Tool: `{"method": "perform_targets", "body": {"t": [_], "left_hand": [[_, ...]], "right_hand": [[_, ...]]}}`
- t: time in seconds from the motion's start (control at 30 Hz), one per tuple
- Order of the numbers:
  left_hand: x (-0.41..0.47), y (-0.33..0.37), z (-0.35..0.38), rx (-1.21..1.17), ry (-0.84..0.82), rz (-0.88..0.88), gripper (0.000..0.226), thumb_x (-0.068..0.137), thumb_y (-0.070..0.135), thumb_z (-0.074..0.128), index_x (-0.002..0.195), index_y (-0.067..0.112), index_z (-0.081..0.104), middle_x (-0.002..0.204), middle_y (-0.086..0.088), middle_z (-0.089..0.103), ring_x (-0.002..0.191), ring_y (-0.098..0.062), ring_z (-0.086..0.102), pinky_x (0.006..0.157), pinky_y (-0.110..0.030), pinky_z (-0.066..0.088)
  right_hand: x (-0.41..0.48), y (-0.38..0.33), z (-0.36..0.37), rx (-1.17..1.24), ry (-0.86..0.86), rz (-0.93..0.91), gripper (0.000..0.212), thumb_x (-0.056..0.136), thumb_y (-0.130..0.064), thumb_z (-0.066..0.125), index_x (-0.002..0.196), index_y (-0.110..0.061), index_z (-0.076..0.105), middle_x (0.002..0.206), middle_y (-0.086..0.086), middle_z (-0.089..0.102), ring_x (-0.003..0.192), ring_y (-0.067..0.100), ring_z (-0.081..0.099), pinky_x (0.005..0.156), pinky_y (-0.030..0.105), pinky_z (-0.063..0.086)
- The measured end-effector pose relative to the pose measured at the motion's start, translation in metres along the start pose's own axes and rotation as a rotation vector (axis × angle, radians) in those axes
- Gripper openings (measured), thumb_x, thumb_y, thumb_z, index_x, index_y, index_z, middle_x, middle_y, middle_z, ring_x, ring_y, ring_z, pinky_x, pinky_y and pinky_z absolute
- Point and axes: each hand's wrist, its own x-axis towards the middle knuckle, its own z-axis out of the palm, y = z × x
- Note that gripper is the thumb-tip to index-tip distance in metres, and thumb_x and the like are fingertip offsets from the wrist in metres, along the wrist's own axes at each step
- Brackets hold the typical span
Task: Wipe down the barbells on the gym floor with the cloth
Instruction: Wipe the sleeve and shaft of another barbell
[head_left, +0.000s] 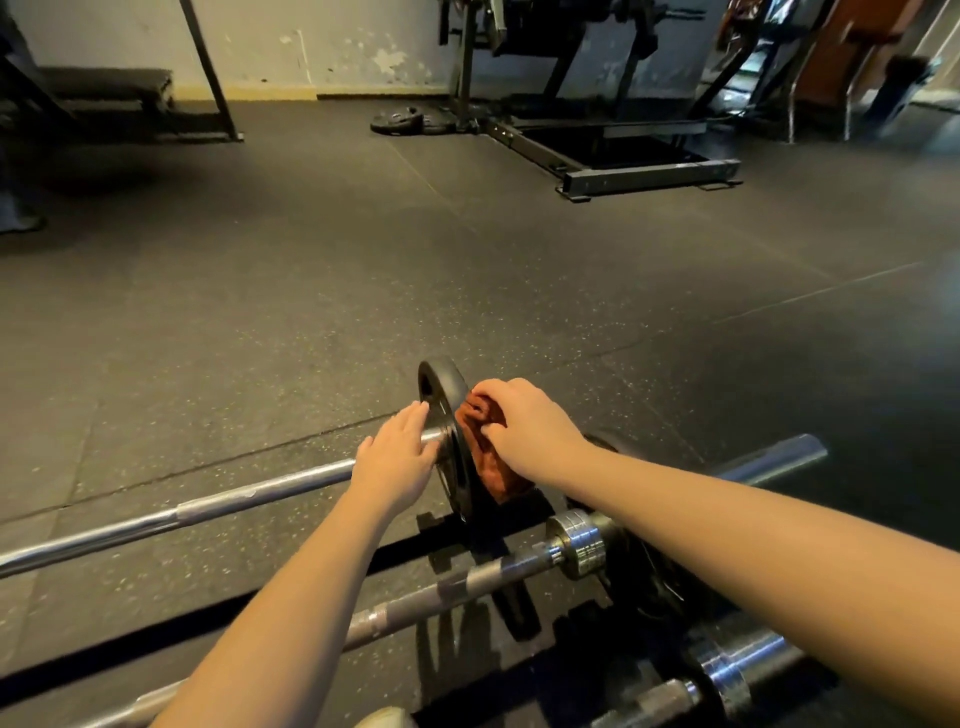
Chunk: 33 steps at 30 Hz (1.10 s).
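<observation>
Head view | right hand (524, 431) closed its grip on the orange cloth (485, 452), pressed against the plate (447, 415) | left hand (397, 457) flat, holding nothing, steadied the far barbell (208, 512) | bar axis ran left-right across floor (311, 291)

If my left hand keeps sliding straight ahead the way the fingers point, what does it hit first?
Most likely the black weight plate: the left hand lies along the bar, fingertips already at or almost touching the plate's face. Depth makes actual contact hard to confirm.
</observation>
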Motion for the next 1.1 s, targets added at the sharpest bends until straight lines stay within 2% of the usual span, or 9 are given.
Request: {"method": "perform_targets", "body": {"t": [0.13, 0.3, 0.47, 0.6, 0.7, 0.77, 0.87, 0.93, 1.1], "left_hand": [[-0.024, -0.021, -0.013, 0.137, -0.053, -0.028, 0.054, 0.099, 0.033, 0.044, 0.149, 0.021, 0.027, 0.154, 0.003, 0.031, 0.137, -0.02, 0.035, 0.11, -0.043, 0.031], [-0.041, -0.052, -0.028, 0.339, -0.137, -0.071, 0.056, 0.098, 0.039, 0.044, 0.149, 0.022, 0.027, 0.156, 0.006, 0.028, 0.14, -0.016, 0.031, 0.113, -0.043, 0.025], [-0.039, -0.083, -0.017, 0.385, -0.144, -0.036, 0.062, 0.097, 0.038, 0.047, 0.151, 0.022, 0.022, 0.158, 0.004, 0.022, 0.145, -0.015, 0.021, 0.116, -0.043, 0.017], [-0.019, -0.113, -0.013, 0.423, -0.095, -0.037, 0.064, 0.098, 0.039, 0.045, 0.152, 0.021, 0.016, 0.16, 0.005, 0.015, 0.147, -0.015, 0.013, 0.118, -0.043, 0.01], [0.001, -0.123, -0.005, 0.379, -0.076, -0.05, 0.058, 0.1, 0.038, 0.041, 0.15, 0.019, 0.021, 0.157, 0.004, 0.024, 0.146, -0.016, 0.018, 0.118, -0.042, 0.009], [0.005, -0.125, 0.004, 0.342, -0.042, -0.038, 0.05, 0.099, 0.033, 0.044, 0.145, 0.019, 0.031, 0.149, 0.004, 0.038, 0.14, -0.015, 0.03, 0.117, -0.039, 0.012], [0.003, -0.127, 0.014, 0.32, 0.055, -0.037, 0.05, 0.096, 0.025, 0.049, 0.144, 0.018, 0.035, 0.143, 0.004, 0.044, 0.134, -0.016, 0.037, 0.116, -0.037, 0.016], [0.004, -0.13, 0.015, 0.332, 0.064, -0.027, 0.054, 0.097, 0.026, 0.049, 0.147, 0.018, 0.031, 0.145, 0.005, 0.041, 0.137, -0.015, 0.033, 0.117, -0.037, 0.012], [0.003, -0.134, 0.013, 0.362, 0.058, -0.008, 0.058, 0.096, 0.03, 0.049, 0.148, 0.018, 0.026, 0.147, 0.005, 0.038, 0.137, -0.014, 0.032, 0.118, -0.037, 0.012]], "right_hand": [[-0.001, -0.013, 0.009, 0.021, -0.02, -0.015, 0.037, 0.095, -0.015, 0.053, 0.131, -0.022, 0.05, 0.126, 0.01, 0.05, 0.116, 0.03, 0.05, 0.098, 0.043, 0.043], [0.0, -0.04, 0.028, 0.082, -0.016, -0.082, 0.039, 0.095, -0.013, 0.053, 0.133, -0.021, 0.049, 0.13, 0.01, 0.049, 0.118, 0.029, 0.049, 0.101, 0.044, 0.042], [0.012, -0.047, 0.064, 0.04, -0.039, -0.185, 0.037, 0.096, -0.015, 0.052, 0.133, -0.019, 0.049, 0.131, 0.008, 0.049, 0.12, 0.027, 0.046, 0.1, 0.045, 0.044], [0.034, -0.044, 0.098, 0.004, 0.026, -0.173, 0.034, 0.097, -0.018, 0.051, 0.131, -0.019, 0.049, 0.13, 0.005, 0.048, 0.118, 0.024, 0.045, 0.096, 0.041, 0.047], [0.054, -0.038, 0.122, -0.07, 0.058, -0.161, 0.042, 0.094, -0.015, 0.059, 0.133, -0.021, 0.045, 0.134, 0.004, 0.044, 0.122, 0.023, 0.042, 0.096, 0.036, 0.048], [0.064, -0.031, 0.135, -0.162, 0.064, -0.18, 0.05, 0.091, -0.015, 0.064, 0.135, -0.021, 0.043, 0.137, 0.004, 0.041, 0.124, 0.023, 0.04, 0.098, 0.036, 0.047], [0.081, -0.016, 0.15, -0.239, 0.05, -0.187, 0.059, 0.092, -0.019, 0.062, 0.143, -0.021, 0.033, 0.146, 0.006, 0.032, 0.134, 0.024, 0.032, 0.111, 0.036, 0.035], [0.1, -0.009, 0.157, -0.213, 0.058, -0.163, 0.052, 0.097, -0.028, 0.054, 0.143, -0.021, 0.031, 0.147, 0.008, 0.03, 0.136, 0.025, 0.029, 0.115, 0.038, 0.029], [0.139, -0.015, 0.165, -0.119, 0.063, -0.123, 0.03, 0.099, -0.033, 0.049, 0.126, -0.019, 0.05, 0.133, 0.006, 0.045, 0.126, 0.024, 0.038, 0.105, 0.039, 0.039]]}}
